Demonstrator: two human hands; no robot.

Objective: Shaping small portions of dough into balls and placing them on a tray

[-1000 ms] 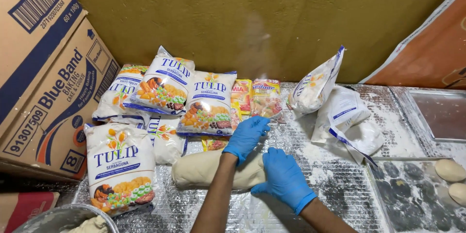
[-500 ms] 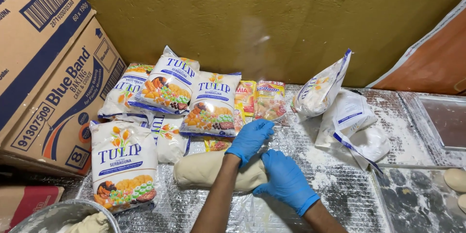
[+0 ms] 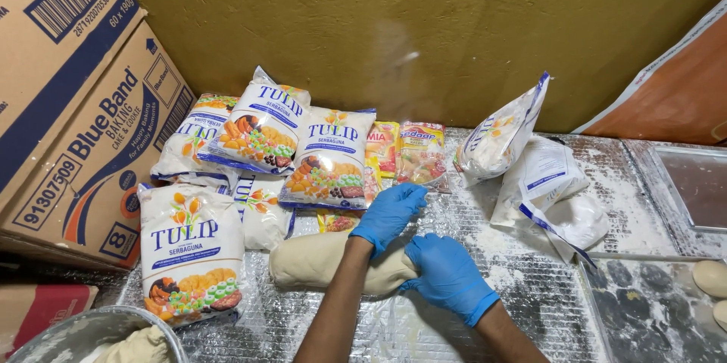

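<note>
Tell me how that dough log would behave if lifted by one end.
The dough log would probably sag and stretch: it looks soft under the right hand. It seems heavy for its size, being thick. It likely won't slip; the table is floured.

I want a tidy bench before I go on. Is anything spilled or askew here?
Yes. Loose flour dusts the foil-covered table right of the dough, around the opened, crumpled bags. The sealed flour bags lie in a leaning, overlapping heap. Both gloved hands, left and right, rest on the dough.
</note>
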